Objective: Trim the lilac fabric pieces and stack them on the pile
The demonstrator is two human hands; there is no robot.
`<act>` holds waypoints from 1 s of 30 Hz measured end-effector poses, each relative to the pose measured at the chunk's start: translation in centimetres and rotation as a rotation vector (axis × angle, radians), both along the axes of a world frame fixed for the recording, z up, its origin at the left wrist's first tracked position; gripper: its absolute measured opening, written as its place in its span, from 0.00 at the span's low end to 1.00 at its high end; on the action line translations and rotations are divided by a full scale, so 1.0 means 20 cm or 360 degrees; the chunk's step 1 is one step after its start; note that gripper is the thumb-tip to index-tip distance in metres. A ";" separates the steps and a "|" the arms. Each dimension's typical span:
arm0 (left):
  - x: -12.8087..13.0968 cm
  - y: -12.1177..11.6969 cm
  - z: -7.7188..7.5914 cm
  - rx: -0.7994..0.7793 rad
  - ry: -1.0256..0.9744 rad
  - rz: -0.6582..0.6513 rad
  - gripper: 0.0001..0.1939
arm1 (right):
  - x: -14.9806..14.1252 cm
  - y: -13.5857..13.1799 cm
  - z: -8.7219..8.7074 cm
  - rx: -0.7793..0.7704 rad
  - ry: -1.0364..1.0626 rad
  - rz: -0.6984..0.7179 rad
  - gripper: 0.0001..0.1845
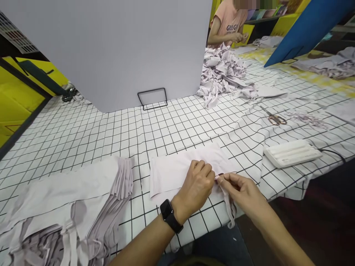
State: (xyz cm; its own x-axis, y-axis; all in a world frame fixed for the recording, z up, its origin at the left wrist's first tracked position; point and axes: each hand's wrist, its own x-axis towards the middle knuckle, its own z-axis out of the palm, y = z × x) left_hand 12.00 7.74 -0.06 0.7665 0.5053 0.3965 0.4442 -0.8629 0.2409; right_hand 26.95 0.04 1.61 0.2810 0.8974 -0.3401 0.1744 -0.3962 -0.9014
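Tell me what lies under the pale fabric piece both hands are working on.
The fabric piece lies flat on the grid-patterned tablecloth. Left hand and right hand cover its near edge; whatever lies beneath stays hidden.

Two hands, one scissors, one power strip, two fabric piles.

Bare forearms without sleeves; a black smartwatch with a dark band on the left wrist

Head view, looking forward and down, close over table
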 end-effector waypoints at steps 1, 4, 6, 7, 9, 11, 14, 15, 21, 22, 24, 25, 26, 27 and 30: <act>-0.01 -0.02 0.02 -0.0039 0.0029 0.0010 0.11 | 0.00 -0.04 0.01 0.0026 -0.0145 -0.0011 0.19; -0.09 -0.07 0.08 -0.0247 0.0018 0.0051 0.04 | -0.01 -0.20 0.04 0.0048 -0.0642 -0.0128 0.17; -0.19 -0.10 0.10 -0.0372 -0.0100 0.0102 0.09 | -0.02 -0.32 0.05 0.0109 -0.0868 -0.0182 0.16; -0.25 -0.11 0.10 -0.0392 -0.0179 0.0159 0.11 | -0.03 -0.38 0.05 0.0141 -0.0874 -0.0134 0.16; -0.38 -0.12 0.08 -0.0347 -0.0321 0.0361 0.11 | -0.07 -0.46 0.01 0.0144 -0.0675 0.0127 0.16; -0.52 -0.14 0.05 -0.0262 -0.0401 0.0596 0.10 | -0.16 -0.50 -0.08 0.0090 -0.0373 0.0420 0.17; -0.67 -0.19 0.02 -0.0225 -0.0423 0.0749 0.10 | -0.34 -0.49 -0.27 0.0055 -0.0095 0.0581 0.20; -0.70 -0.21 0.02 -0.0244 -0.0419 0.0724 0.10 | -0.40 -0.48 -0.33 0.0062 -0.0061 0.0554 0.20; -0.69 -0.36 0.03 -0.0420 -0.0143 0.0471 0.16 | -0.57 -0.43 -0.43 0.0144 -0.0041 0.0712 0.20; -0.69 -0.37 0.03 -0.0421 -0.0088 0.0470 0.18 | -0.56 -0.44 -0.40 0.0194 -0.0052 0.0758 0.19; -0.68 -0.38 0.01 -0.0408 -0.0041 0.0480 0.18 | -0.53 -0.48 -0.32 0.0290 -0.0095 0.0859 0.20; -0.68 -0.38 0.01 -0.0401 -0.0042 0.0481 0.17 | -0.51 -0.51 -0.27 0.0324 -0.0132 0.0903 0.20; -0.68 -0.38 0.00 -0.0394 -0.0049 0.0482 0.17 | -0.49 -0.55 -0.23 0.0346 -0.0175 0.0943 0.20; -0.68 -0.38 0.00 -0.0386 -0.0056 0.0484 0.17 | -0.46 -0.58 -0.18 0.0354 -0.0224 0.0981 0.21; -0.69 -0.38 0.00 -0.0376 -0.0062 0.0499 0.17 | -0.39 -0.68 -0.06 0.0340 -0.0334 0.1115 0.22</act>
State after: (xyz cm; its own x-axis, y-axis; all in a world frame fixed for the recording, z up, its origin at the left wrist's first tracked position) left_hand -1.70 0.14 -0.14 0.5473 0.7931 0.2672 0.6638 -0.6058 0.4385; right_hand 19.19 -13.47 0.36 -0.3389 0.9301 -0.1413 0.4971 0.0495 -0.8663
